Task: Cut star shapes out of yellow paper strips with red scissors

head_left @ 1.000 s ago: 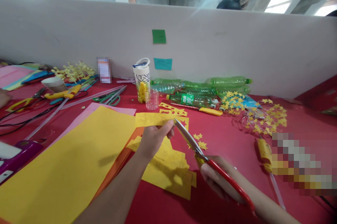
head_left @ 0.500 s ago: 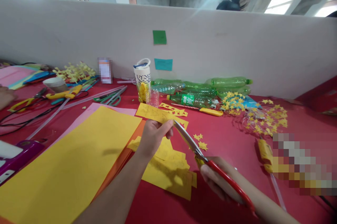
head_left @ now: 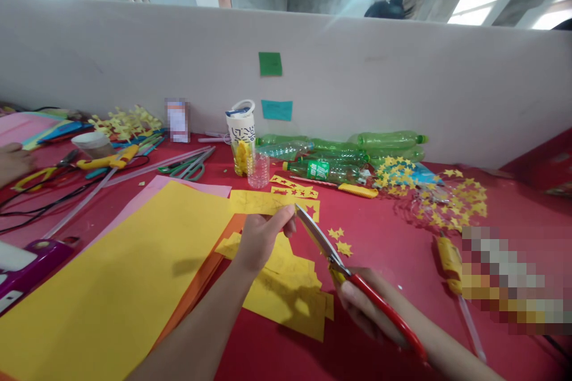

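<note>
In the head view my left hand (head_left: 263, 238) pinches a strip of yellow paper (head_left: 250, 202) with faint drawn lines on it. My right hand (head_left: 366, 303) is wrapped round the handles of a pair of red-handled scissors (head_left: 322, 238). The blade tips meet the strip beside my left thumb. Below my left hand lie several yellow paper pieces (head_left: 286, 303) with pencil marks. A few cut-out yellow stars (head_left: 343, 248) rest on the table near the blades. Strips with star-shaped holes (head_left: 295, 188) lie just behind the held paper.
Large yellow sheets (head_left: 120, 273) cover the left of the red table (head_left: 393, 244). Green plastic bottles (head_left: 339, 171) and a tumbler (head_left: 242, 136) line the partition. Star bunches (head_left: 469, 196) and a glue gun (head_left: 450, 265) are at right. Another person's hand (head_left: 15, 163) shows at far left.
The held strip's left end has tipped downward, lying flatter to view and uncovering more of the clear plastic cup behind. Both hands and the scissors stay almost in place.
</note>
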`<state>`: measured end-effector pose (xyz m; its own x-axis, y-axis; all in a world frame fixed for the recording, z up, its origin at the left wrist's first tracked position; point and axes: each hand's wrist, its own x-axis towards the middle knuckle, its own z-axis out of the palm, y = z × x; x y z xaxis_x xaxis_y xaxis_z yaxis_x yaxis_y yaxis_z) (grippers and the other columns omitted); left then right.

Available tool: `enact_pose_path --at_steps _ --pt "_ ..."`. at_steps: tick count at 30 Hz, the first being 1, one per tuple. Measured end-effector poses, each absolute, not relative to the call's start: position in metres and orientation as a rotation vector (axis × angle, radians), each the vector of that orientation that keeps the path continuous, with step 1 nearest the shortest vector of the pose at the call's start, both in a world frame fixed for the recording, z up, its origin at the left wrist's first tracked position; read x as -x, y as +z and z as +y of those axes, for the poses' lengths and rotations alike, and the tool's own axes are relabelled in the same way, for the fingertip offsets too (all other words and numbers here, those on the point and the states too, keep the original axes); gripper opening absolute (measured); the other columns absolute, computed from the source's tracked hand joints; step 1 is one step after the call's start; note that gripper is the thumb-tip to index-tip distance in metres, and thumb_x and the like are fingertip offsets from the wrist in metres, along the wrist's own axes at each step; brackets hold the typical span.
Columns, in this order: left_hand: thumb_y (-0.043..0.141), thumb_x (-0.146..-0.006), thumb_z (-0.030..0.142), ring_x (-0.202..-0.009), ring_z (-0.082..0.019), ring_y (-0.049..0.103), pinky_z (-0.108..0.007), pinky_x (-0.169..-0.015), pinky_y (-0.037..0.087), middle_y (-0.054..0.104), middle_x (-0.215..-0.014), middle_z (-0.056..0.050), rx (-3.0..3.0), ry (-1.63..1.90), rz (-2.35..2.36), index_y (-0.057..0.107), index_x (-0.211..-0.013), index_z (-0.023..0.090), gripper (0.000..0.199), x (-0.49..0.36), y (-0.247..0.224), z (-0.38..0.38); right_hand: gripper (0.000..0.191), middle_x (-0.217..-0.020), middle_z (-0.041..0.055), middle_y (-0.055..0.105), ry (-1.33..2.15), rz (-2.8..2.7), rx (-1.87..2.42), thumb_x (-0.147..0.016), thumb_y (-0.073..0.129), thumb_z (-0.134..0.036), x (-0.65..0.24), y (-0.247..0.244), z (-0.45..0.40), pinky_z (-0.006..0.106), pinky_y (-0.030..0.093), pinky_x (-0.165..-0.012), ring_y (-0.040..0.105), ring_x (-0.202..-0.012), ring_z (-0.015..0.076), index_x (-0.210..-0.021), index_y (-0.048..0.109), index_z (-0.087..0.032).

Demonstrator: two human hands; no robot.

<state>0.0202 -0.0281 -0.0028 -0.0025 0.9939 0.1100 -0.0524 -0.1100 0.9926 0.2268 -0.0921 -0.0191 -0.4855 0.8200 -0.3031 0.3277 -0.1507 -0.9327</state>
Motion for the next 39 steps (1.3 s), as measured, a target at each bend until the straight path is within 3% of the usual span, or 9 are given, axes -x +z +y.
enact_pose_path --at_steps 13,33,39 --pt "0.041 -0.088 0.052 -0.062 -0.015 0.054 -0.025 -0.066 0.045 0.054 -0.06 -0.001 -1.335 1.062 1.218 0.05 -0.057 0.022 0.044 -0.03 -0.006 -0.041 0.055 -0.043 -0.0069 0.04 1.644 -1.744 1.215 -0.084 0.038 -0.073 -0.226 -0.022 -0.095 0.018 0.023 -0.035 0.033 -0.035 0.007 -0.068 0.041 -0.021" --pt "0.042 -0.088 0.053 -0.064 -0.015 0.051 -0.026 -0.068 0.042 0.049 -0.062 0.0 -1.29 1.043 1.159 0.05 -0.06 0.022 0.043 -0.031 -0.007 -0.039 0.062 -0.039 -0.0093 0.04 1.667 -1.614 1.486 -0.076 0.035 -0.082 -0.221 -0.013 -0.101 0.016 0.022 -0.031 0.025 -0.03 0.0042 -0.071 0.044 -0.021" --pt "0.042 -0.089 0.052 -0.064 -0.014 0.05 -0.025 -0.069 0.041 0.048 -0.062 0.001 -1.28 1.045 1.16 0.05 -0.059 0.021 0.044 -0.03 -0.006 -0.04 0.054 -0.037 -0.011 0.035 1.663 -1.607 1.472 -0.082 0.039 -0.075 -0.22 -0.01 -0.101 0.016 0.021 -0.03 0.024 -0.029 0.0049 -0.07 0.042 -0.022"
